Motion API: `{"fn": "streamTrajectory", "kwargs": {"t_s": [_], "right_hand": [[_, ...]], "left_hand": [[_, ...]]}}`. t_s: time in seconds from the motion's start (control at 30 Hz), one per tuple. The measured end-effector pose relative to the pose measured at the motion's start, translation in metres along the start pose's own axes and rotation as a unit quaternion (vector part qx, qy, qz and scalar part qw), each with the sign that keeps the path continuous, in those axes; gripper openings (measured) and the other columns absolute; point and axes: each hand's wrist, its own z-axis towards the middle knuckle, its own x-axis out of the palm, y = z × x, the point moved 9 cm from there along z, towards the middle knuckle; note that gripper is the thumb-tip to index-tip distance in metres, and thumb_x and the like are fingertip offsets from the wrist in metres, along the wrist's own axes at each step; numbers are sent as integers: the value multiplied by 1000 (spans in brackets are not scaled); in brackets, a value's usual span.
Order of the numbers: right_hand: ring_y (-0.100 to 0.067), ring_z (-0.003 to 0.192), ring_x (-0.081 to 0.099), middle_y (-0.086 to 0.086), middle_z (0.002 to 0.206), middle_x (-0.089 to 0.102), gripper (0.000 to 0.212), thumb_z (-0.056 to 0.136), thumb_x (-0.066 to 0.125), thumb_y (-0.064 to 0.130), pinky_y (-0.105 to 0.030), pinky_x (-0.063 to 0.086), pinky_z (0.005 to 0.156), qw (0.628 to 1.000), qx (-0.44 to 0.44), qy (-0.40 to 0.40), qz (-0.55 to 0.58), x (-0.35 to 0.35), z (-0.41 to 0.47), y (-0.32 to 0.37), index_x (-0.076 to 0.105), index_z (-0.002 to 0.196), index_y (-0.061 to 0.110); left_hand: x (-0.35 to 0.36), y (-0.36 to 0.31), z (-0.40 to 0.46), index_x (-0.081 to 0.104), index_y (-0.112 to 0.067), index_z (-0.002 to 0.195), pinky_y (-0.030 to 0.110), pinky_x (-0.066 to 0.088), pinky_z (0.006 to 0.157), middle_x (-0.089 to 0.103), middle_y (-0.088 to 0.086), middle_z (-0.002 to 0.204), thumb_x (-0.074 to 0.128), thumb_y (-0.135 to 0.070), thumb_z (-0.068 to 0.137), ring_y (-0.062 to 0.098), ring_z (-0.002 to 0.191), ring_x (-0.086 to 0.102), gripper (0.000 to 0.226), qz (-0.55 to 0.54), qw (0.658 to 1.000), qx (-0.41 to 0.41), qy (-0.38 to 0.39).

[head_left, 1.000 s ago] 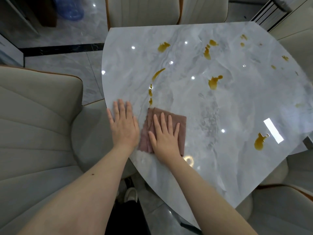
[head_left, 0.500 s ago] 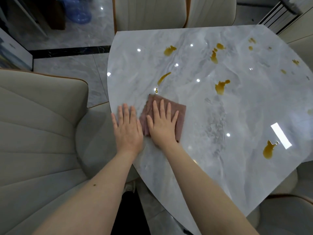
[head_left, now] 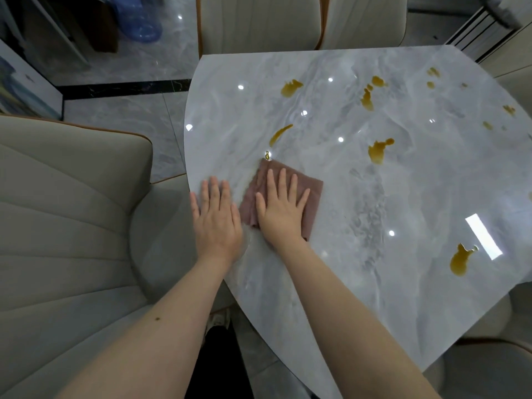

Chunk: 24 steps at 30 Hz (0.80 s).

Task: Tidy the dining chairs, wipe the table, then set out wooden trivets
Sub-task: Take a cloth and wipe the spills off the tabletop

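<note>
Now, near to far:
Left hand: your left hand (head_left: 216,219) lies flat, fingers straight, on the table (head_left: 331,298) at its near left edge, holding nothing.
Right hand: your right hand (head_left: 280,209) presses the cloth (head_left: 313,194) with fingers spread, just beside the left.
Nearest spill: a small drop (head_left: 267,154) touches the cloth's far corner; a streak (head_left: 279,133) lies beyond.
Remaining spills: brown puddles (head_left: 379,149) dot the middle, right edge and far corners.
Chairs: one (head_left: 72,211) at the left edge, two (head_left: 259,21) at the far edge.
Progress: wiping looks barely begun; no trivets in view.
</note>
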Motion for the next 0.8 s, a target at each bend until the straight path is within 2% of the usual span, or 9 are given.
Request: {"fn": "streamTrajectory", "kwargs": {"t_s": [0.07,0.13,0.23,0.3,0.4,0.5,0.57,0.7,0.8], "right_hand": [[-24,148,-7,0,161,0,62,96,14,50,-55,-7,116,997,-81,4,-9,2,-30,10,4,152,27],[-23,148,-7,2,161,1,65,91,10,53,-55,-6,116,992,-121,24,-4,4,-55,-3,6,152,29],[-23,148,-8,6,160,1,67,89,9,56,-54,-10,115,997,-75,14,6,-3,-47,-43,7,152,32],[-24,147,-10,7,161,-2,63,93,13,55,-53,-13,114,1000,-20,8,10,-9,-20,-62,4,152,33],[-25,147,-12,4,161,-4,58,100,22,47,-55,-13,114,998,57,4,16,-15,28,-69,1,152,31],[-27,147,-10,1,161,-4,59,101,23,46,-59,-10,114,995,93,-6,23,-17,61,-54,2,153,28],[-28,147,-9,1,161,-3,59,100,23,46,-59,-10,113,998,59,-8,12,-15,62,-34,2,153,28],[-27,148,-5,3,161,3,65,91,9,53,-57,-7,115,994,-111,9,-11,-9,24,-10,8,152,30],[-25,148,-5,3,161,3,70,88,6,56,-56,-5,116,997,-72,8,-11,-14,34,-50,8,152,30]], "left_hand": [[-2,0,0,35,-6,144,40,-3,116,30,14,152,17,-31,95,28,143,21,58,0,1000,4,-7],[-10,-1,4,46,-7,137,43,11,116,43,15,143,25,-27,94,30,135,35,52,-2,1000,7,-24],[-22,-2,28,52,-7,124,45,30,107,52,14,125,30,-25,92,32,117,46,43,0,999,13,-41],[-20,-7,50,44,-7,136,43,24,111,42,17,141,31,-26,97,34,129,38,45,3,1000,26,-13],[-6,-17,78,20,-10,150,39,1,118,12,11,158,27,-27,103,27,146,9,51,29,998,50,26],[-1,-20,101,16,-8,150,39,-4,118,8,9,159,24,-26,103,24,147,3,52,37,997,56,27],[1,-13,109,20,-6,149,40,-1,118,14,10,158,27,-24,102,24,146,8,51,29,998,50,18],[0,-9,110,27,-2,147,42,4,119,24,14,154,33,-19,101,27,145,17,49,0,998,61,-1],[2,-10,111,25,-5,148,40,3,119,22,11,156,28,-22,102,24,145,15,50,19,998,56,5]]}}
